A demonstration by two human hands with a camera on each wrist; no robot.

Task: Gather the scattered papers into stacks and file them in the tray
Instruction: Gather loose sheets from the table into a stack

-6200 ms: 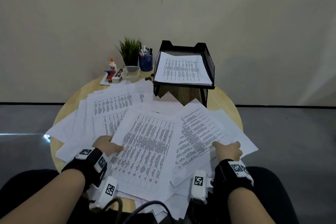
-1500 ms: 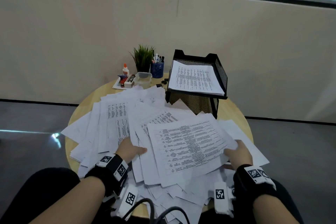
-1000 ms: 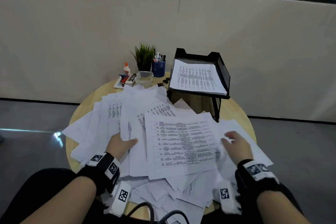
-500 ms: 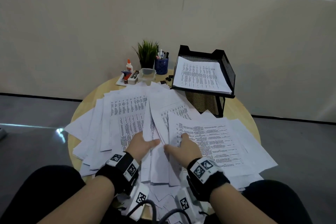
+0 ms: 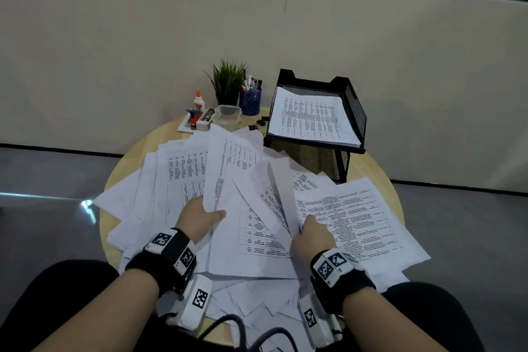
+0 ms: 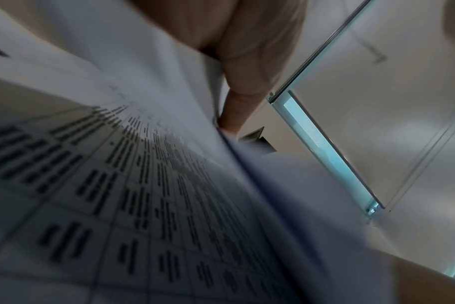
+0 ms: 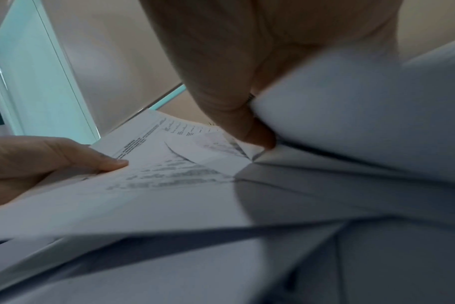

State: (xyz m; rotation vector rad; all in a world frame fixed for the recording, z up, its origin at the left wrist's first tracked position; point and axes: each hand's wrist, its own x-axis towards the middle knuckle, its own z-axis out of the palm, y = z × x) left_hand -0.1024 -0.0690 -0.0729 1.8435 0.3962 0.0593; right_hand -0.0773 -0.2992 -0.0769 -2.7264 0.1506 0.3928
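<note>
Printed white papers (image 5: 188,180) lie scattered in overlapping layers over a round wooden table (image 5: 374,174). My left hand (image 5: 200,217) grips the near edge of a lifted bundle of sheets (image 5: 228,174), thumb on top; the left wrist view shows that thumb (image 6: 242,107) on the papers (image 6: 143,185). My right hand (image 5: 310,233) pinches the lower left edge of other raised sheets (image 5: 274,197), seen close in the right wrist view (image 7: 247,131). A black mesh tray (image 5: 354,111) stands at the back right with a neat stack of papers (image 5: 311,117) in it.
Behind the papers at the table's back stand a small green plant (image 5: 228,83), a blue pen cup (image 5: 251,100), a glue bottle (image 5: 199,100), a clear plastic box (image 5: 227,116) and a stapler (image 5: 194,120). Cables (image 5: 237,328) run near my lap.
My right hand has come left from the right-hand sheets to the middle of the pile. Both hands now lift sheets off the heap, and the papers there have fanned upward.
</note>
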